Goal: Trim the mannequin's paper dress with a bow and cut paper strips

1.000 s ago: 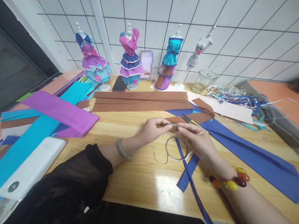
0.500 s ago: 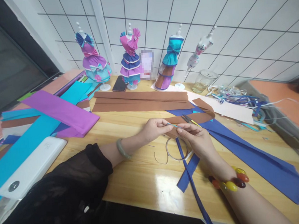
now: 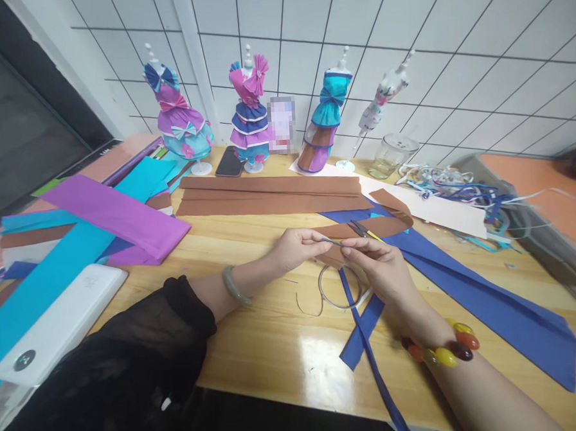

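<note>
My left hand point(image 3: 295, 248) pinches one end of a thin, dark narrow strip point(image 3: 335, 242) between thumb and fingertips. The other end is pinched by my right hand point(image 3: 378, 257), so the strip spans the short gap between them above the table. Just below lies a ring of thin wire point(image 3: 322, 287) with a loose curled end. A narrow blue fabric strip point(image 3: 370, 351) runs through the ring toward the front edge, crossing a short blue piece point(image 3: 351, 348). Beyond my fingers, small yellow-handled snips point(image 3: 361, 228) rest on a curved brown strip point(image 3: 330, 230).
Brown fabric point(image 3: 267, 194) lies across the back; wide blue fabric point(image 3: 495, 304) stretches right. Purple fabric point(image 3: 118, 215) and a white power bank point(image 3: 66, 323) are left. Dressed mini mannequins point(image 3: 184, 121), a glass jar point(image 3: 393, 155) and tangled ribbon scraps point(image 3: 440, 178) stand or lie behind.
The strip between my fingertips showed a teal side and now looks dark, as if turned over. Both hands stay in nearly the same place; the view has shifted very slightly.
</note>
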The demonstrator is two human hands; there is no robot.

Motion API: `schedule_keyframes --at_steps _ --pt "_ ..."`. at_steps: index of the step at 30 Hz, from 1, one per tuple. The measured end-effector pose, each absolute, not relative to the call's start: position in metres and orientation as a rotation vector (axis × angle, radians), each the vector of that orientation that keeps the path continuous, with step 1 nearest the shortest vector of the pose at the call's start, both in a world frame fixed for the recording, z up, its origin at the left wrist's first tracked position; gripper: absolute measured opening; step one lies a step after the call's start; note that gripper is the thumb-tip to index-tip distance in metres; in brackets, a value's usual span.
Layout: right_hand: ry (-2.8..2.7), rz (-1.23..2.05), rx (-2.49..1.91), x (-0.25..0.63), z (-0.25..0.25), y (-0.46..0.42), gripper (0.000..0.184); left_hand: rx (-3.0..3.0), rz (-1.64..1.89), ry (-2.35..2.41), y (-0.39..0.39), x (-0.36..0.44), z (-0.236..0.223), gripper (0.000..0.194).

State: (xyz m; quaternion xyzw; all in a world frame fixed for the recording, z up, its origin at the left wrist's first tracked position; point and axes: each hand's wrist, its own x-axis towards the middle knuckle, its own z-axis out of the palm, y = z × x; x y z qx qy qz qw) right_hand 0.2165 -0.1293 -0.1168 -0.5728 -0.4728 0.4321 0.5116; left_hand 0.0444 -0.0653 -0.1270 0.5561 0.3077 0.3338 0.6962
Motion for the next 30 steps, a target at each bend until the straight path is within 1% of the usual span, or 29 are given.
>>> schedule_keyframes --at_steps 4,8,15,24,30 --pt "-1.23 0.911 -1.411 0.2165 -0.1125 -0.1299 0.013 1.24 0.727 0.685 -0.0653 0.0441 -0.124 0.028" --pt "-1.363 0.791 -1.352 0.2169 -0.1098 -0.1301 0.007 1.283 0.723 0.665 -0.0646 0.0433 -0.1247 0.027" --pt "-1.467 0.737 -1.33 0.2207 -0.1157 -0.1313 0.01 1.302 0.762 0.625 -0.0631 0.0412 -0.1264 0.031" --pt "-1.583 0.673 -1.272 0.2211 -0.115 -0.1305 0.012 1.264 0.805 0.625 -0.0631 0.042 -0.1243 0.018" --pt "-1.603 0.687 -1.258 0.222 -0.1133 -0.1321 0.014 1.334 0.797 0.673 -0.0637 0.0402 -0.1225 0.018"
